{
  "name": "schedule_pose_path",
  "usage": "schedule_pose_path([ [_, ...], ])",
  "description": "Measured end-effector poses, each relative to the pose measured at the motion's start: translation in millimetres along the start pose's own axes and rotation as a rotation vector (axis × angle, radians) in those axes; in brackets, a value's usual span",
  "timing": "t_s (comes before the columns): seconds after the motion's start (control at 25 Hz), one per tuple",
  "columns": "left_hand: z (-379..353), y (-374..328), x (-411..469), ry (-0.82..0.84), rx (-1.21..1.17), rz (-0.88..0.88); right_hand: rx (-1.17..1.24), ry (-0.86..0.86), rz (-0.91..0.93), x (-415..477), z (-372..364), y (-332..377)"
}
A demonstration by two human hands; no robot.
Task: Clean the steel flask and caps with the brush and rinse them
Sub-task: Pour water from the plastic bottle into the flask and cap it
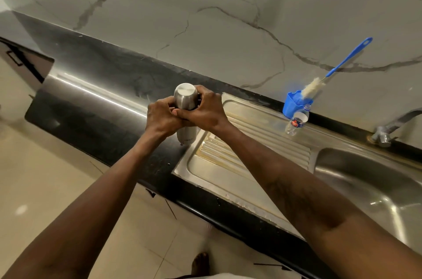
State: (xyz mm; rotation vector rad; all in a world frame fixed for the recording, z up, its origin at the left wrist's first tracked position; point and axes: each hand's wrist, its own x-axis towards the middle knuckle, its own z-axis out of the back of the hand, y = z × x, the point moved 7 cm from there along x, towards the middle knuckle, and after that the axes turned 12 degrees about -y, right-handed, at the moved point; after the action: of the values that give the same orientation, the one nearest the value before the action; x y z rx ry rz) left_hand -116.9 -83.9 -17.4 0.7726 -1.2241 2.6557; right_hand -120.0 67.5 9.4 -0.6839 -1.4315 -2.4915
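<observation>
Gripping the steel flask [186,134] upright in both hands, just left of the sink [365,178], over the dark counter [91,105] at the near-left corner of the sink's drainboard [228,164]. Wrapping the left hand [161,116] round the body with fingers curled tight, seemingly to brace it against turning. Closing the right hand [205,112] round the upper section, just below the flat top of the cap [185,94] — a hold suggesting the start of unscrewing, though hard to confirm from a single view. Unable to tell whether the base rests on the counter or hangs just above it. Working to the left of the sink probably for a steady spot to open the flask before any wetting. Leaving the brush [342,61] untouched: stood head-down in a blue holder [291,105] at the back of the sink's drainboard, handle leaning on the wall, likely parked there to drain and stay within easy reach. Also noting a small plastic bottle [296,122] just beside the holder and the tap [383,136] at the back of the sink, with no water visible. Judging from this, early in the task — opening first, scrubbing and rinsing not yet begun.
</observation>
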Motion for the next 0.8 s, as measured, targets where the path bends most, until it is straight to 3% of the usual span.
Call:
schedule_pose_path([
  [0.8,8,62,-15,-0.029,-0.010,0.158,0.032,0.117,-0.053,-7,-62,-22],
])
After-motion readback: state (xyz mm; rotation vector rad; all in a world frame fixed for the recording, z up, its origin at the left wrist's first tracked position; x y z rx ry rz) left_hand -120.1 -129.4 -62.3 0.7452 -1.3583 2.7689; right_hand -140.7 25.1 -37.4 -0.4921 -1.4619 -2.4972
